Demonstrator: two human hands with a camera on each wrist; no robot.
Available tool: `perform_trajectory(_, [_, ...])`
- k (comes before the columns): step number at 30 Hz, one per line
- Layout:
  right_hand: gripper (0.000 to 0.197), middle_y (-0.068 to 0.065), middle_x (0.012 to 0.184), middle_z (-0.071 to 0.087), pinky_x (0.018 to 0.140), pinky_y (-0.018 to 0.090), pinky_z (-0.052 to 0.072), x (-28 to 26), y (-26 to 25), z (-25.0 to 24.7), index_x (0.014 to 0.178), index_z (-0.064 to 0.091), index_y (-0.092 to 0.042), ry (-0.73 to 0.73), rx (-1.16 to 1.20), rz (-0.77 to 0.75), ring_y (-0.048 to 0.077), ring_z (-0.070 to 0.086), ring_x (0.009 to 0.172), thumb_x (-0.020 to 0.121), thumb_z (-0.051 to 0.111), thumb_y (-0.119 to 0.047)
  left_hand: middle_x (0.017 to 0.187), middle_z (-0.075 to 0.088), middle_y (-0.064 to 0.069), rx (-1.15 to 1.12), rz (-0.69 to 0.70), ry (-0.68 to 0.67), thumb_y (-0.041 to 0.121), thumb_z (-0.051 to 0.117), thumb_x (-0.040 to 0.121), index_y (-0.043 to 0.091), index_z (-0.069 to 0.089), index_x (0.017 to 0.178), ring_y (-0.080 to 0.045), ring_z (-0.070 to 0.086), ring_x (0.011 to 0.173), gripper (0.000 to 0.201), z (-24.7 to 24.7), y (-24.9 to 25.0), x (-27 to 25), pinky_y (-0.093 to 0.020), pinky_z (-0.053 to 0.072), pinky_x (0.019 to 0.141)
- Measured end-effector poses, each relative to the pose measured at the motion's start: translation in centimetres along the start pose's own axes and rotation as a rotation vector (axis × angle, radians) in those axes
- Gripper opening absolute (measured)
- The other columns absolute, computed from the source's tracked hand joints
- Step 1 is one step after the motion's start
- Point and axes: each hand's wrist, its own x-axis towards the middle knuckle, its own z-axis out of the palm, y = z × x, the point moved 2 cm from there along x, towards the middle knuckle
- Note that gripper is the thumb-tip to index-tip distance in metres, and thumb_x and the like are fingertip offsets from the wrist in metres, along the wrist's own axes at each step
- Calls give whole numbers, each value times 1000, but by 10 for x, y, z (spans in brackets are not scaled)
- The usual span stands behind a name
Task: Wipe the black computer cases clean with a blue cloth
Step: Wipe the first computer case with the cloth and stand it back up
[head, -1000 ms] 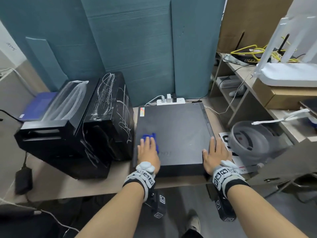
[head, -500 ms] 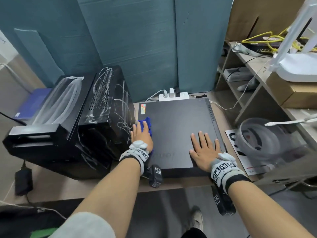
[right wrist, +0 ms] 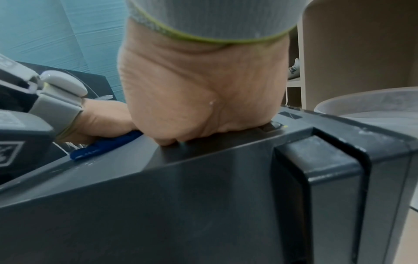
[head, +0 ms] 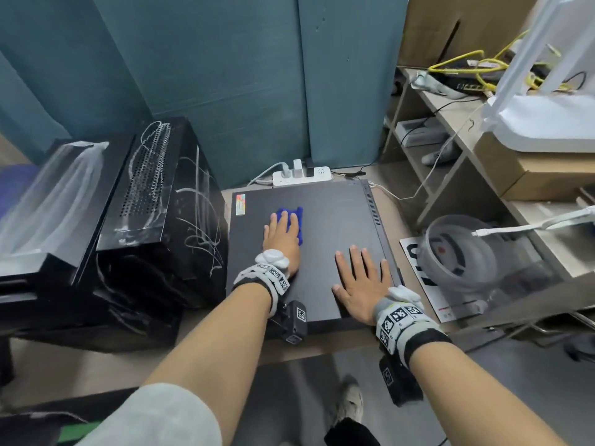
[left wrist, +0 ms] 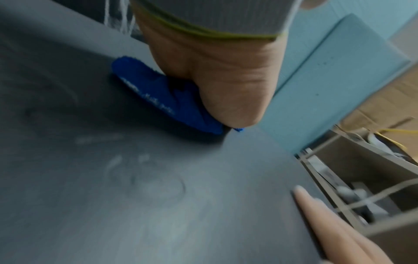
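Observation:
A flat black computer case (head: 338, 217) lies on the table in front of me. My left hand (head: 281, 236) lies flat on its left half and presses a small blue cloth (head: 296, 220) against the panel; the cloth (left wrist: 162, 100) shows under the palm in the left wrist view. My right hand (head: 360, 281) rests flat with fingers spread on the near right part of the panel, and its palm (right wrist: 199, 100) bears on the case's top edge (right wrist: 226, 148). Two more black cases (head: 154, 201), streaked with white marks, stand to the left.
A white power strip (head: 302, 177) with plugs sits behind the flat case against blue-green panels. A clear round container (head: 457, 252) stands to the right on a printed sheet. Shelves (head: 450, 130) at the right hold cables, boxes and a white router.
My left hand has slid the blue cloth from the case's near left edge toward the far side and then rightward. My right hand has moved from the near right corner further onto the panel.

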Motion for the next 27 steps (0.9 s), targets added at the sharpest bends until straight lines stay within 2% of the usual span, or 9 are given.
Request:
perform_trajectory(4, [70,3,166,-28,121,58,-12,-2,0,-3,158,-22,-33,0,9,8,26,-24,153,105,19,-53,167,3,-4,-1,143,-44,11,50,94,13,6,160,-36,-6,153,80,16,34,-28,-49,3,123])
perform_trajectory(9, [70,0,166,-28,122,55,-13,-3,0,-3,158,-20,-35,29,48,-4,23,-25,153,105,20,-54,168,3,-3,-26,257,-38,13,47,100,14,6,161,-32,-6,154,73,21,46,-72,-45,2,124])
perform_trajectory(14, [72,-4,170,-15,125,45,-10,-15,13,-4,161,-5,-36,117,140,-21,16,-16,155,103,33,-57,169,0,-2,-34,306,-47,25,39,105,16,4,162,-29,-7,155,67,21,47,-109,-44,1,124])
perform_trajectory(16, [76,-4,171,-6,126,42,-3,-24,22,1,162,4,-36,188,185,30,17,-8,157,100,39,-62,169,-3,-1,-66,302,-63,32,41,104,19,3,162,-28,-10,155,70,22,48,-118,-41,-2,124])
perform_trajectory(19, [81,0,166,19,122,43,18,-49,36,15,157,23,-31,340,264,198,23,16,153,91,50,-68,169,-7,2,-89,301,-89,48,48,99,22,2,162,-26,-15,154,82,23,50,-130,-39,-8,121])
perform_trajectory(22, [75,3,138,47,104,43,37,-73,44,28,137,44,-22,512,355,351,27,44,128,82,64,-69,168,-11,3,-50,305,-114,63,54,91,24,-2,161,-26,-17,154,98,25,51,-137,-40,-8,122])
perform_trajectory(24, [69,3,122,46,96,42,42,-81,47,38,124,46,-18,568,471,395,27,48,113,79,72,-63,168,-10,3,-18,290,-120,65,60,86,26,-3,161,-28,-15,154,105,24,50,-137,-43,-4,123])
perform_trajectory(27, [66,-1,117,38,92,42,46,-93,50,54,120,39,-16,552,686,403,25,48,109,79,81,-45,168,-9,1,81,260,-115,62,67,83,28,-5,160,-33,-11,154,110,26,53,-139,-55,3,124])
